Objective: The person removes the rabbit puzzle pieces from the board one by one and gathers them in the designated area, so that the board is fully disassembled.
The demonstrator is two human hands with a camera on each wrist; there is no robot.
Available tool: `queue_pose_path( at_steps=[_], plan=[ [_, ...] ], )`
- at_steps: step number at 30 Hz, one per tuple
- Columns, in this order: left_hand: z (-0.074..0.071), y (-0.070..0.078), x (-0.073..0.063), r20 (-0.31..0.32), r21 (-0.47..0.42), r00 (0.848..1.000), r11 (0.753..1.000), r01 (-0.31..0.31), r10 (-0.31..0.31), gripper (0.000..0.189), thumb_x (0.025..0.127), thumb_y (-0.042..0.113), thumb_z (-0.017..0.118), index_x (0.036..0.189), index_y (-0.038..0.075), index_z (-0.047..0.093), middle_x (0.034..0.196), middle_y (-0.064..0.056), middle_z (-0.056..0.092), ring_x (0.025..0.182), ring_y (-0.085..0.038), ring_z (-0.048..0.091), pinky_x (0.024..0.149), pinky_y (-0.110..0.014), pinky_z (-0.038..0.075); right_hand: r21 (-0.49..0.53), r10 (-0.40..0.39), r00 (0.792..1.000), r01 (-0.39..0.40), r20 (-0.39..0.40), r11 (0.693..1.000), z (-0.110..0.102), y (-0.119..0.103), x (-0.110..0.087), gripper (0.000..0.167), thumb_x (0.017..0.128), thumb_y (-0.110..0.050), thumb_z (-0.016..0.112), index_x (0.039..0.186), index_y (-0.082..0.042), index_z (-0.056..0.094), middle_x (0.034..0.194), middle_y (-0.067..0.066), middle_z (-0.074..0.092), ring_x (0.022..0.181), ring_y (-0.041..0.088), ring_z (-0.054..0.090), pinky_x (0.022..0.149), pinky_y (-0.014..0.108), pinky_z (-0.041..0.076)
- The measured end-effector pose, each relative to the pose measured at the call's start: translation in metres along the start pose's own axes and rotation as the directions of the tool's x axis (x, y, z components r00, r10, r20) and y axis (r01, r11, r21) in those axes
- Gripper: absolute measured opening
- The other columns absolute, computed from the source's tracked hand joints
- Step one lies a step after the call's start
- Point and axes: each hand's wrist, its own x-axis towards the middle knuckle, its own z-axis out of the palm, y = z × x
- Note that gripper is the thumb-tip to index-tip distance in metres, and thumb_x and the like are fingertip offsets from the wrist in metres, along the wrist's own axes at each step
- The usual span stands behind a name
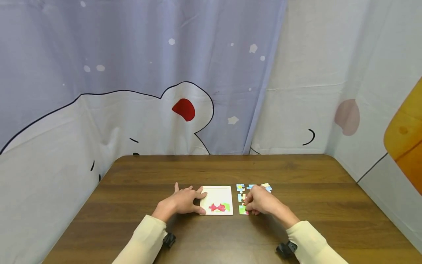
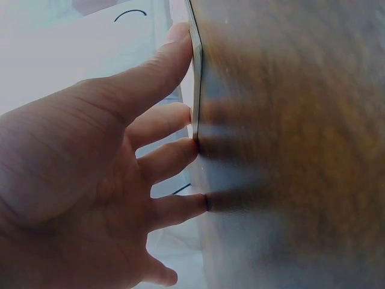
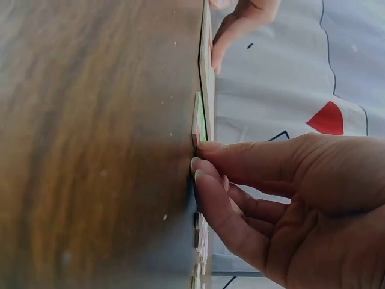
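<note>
In the head view a pale, square puzzle board (image 1: 215, 196) lies flat on the table with red and green pieces fitted along its lower part. My left hand (image 1: 182, 200) spreads its fingers at the board's left side, the thumb and fingertips touching its edge. To the right of the board, my right hand (image 1: 262, 200) has curled fingers low over loose puzzle pieces. Its thumb touches the end of a green puzzle piece (image 3: 199, 119) in the right wrist view, with the fingertips close below. Whether anything is pinched between them is hidden.
Several other loose pieces lie around the right hand, among them a blue-and-yellow piece (image 1: 240, 187) and a pale-and-blue piece (image 1: 266, 186). The brown wooden table (image 1: 211, 242) ends at a printed curtain (image 1: 227, 110) behind.
</note>
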Motion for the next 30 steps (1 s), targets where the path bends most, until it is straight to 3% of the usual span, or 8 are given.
queue_pose_path(
  at_steps=[11, 30],
  plan=[
    [-0.0004, 0.0004, -0.0003, 0.000, -0.011, 1.000, 1.000, -0.001, 0.001, 0.073, 0.082, 0.050, 0.076, 0.146, 0.020, 0.056, 0.155, -0.006, 0.042, 0.142, -0.042, 0.035, 0.105, -0.079, 0.000, -0.004, -0.021, 1.000, 0.021, 0.005, 1.000, 0.0005, 0.0009, -0.0005, 0.021, 0.085, 0.010, 0.070, 0.069, -0.004, 0.072, 0.062, 0.000, 0.065, 0.048, 0.013, 0.060, 0.047, 0.025, 0.053],
    [0.0002, 0.0003, 0.0004, 0.004, -0.001, 1.000, 1.000, 0.005, -0.005, 0.073, 0.082, 0.051, 0.075, 0.146, 0.021, 0.055, 0.156, -0.006, 0.041, 0.142, -0.041, 0.035, 0.105, -0.079, 0.001, 0.010, 0.012, 1.000, -0.012, 0.002, 1.000, 0.0029, 0.0010, 0.0005, 0.020, 0.084, 0.010, 0.070, 0.069, -0.003, 0.070, 0.059, 0.002, 0.062, 0.047, 0.011, 0.058, 0.047, 0.027, 0.053]
  ],
)
